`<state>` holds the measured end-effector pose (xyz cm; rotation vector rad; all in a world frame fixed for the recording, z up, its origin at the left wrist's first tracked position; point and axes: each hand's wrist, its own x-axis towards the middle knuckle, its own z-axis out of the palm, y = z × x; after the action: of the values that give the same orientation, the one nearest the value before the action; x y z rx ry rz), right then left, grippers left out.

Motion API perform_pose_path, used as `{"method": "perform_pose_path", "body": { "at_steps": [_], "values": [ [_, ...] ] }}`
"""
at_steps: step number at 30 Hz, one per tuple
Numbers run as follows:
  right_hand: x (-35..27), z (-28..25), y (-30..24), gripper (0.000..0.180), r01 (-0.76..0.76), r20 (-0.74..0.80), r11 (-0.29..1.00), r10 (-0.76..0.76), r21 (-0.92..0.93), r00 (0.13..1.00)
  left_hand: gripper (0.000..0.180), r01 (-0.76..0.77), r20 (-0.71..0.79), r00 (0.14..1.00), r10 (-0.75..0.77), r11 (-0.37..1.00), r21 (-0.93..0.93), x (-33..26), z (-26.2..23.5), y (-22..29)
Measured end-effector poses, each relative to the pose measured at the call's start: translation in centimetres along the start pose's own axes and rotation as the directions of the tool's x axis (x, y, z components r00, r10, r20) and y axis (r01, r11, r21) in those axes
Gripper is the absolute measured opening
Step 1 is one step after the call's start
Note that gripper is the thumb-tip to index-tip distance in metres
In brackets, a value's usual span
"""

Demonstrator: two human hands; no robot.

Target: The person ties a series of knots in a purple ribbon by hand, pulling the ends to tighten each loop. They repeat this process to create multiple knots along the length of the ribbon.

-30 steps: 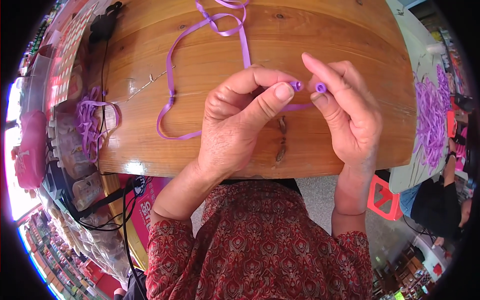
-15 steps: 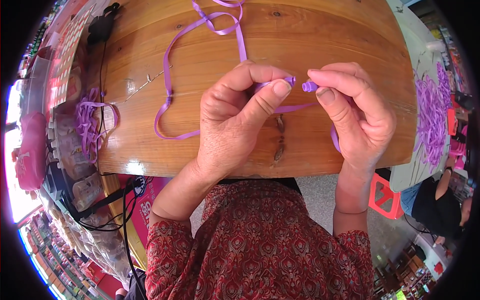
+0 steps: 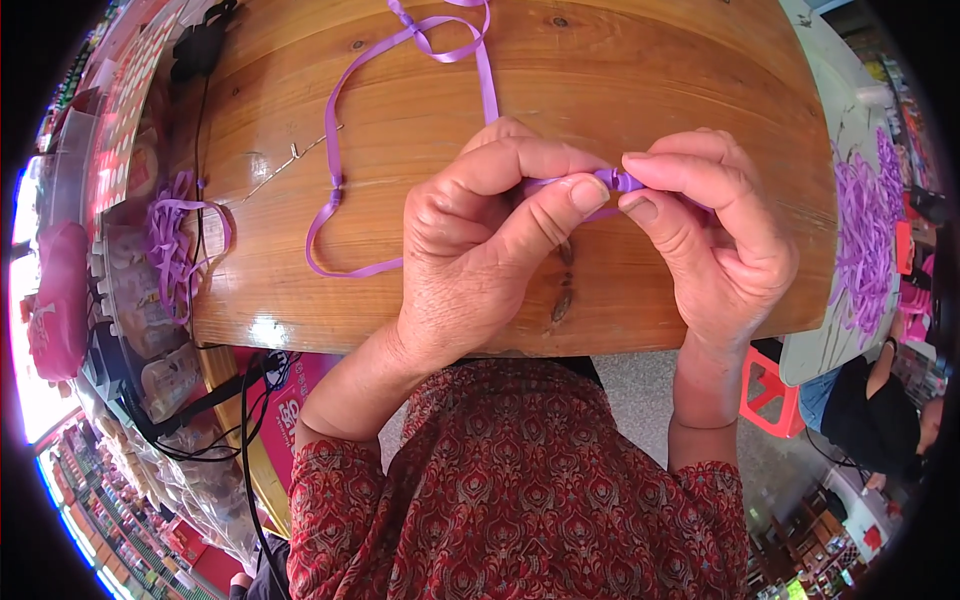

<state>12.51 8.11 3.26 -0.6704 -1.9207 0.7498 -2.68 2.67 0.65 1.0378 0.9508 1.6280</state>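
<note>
A: Hand status?
B: Left hand (image 3: 465,235) and right hand (image 3: 725,225) pinch opposite ends of a small, glossy purple fitting (image 3: 626,181) above a varnished brown wooden table (image 3: 660,70); full engagement cannot be determined.
A: Adjacent material?
B: Flat, smooth purple ribbon (image 3: 486,85), looped across the table's dark-knotted grain.
A: Surroundings?
B: At right, a pale side table (image 3: 808,350) carries a tangled heap of purple strips (image 3: 862,235); a red plastic stool (image 3: 792,408) stands near its lower corner.

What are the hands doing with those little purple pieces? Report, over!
Left hand, right hand: each pinching a purple piece. Pieces end to end, exact contact unclear. Purple ribbon loops across table; nothing seen blocking hands.
</note>
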Motion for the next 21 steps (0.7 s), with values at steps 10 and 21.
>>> {"method": "perform_pose_path", "body": {
  "at_steps": [10,21],
  "values": [
    [0.0,0.0,0.2,0.018,0.075,0.008,0.997,-0.075,-0.015,0.997,0.005,-0.103,0.013,0.995,0.104,0.957,0.271,0.0,0.0,0.6],
    [0.0,-0.6,0.5,0.017,-0.073,-0.106,0.961,0.104,0.267,0.989,0.014,0.131,0.016,0.991,-0.13,0.974,-0.186,0.0,0.2,0.5]
  ]
}}
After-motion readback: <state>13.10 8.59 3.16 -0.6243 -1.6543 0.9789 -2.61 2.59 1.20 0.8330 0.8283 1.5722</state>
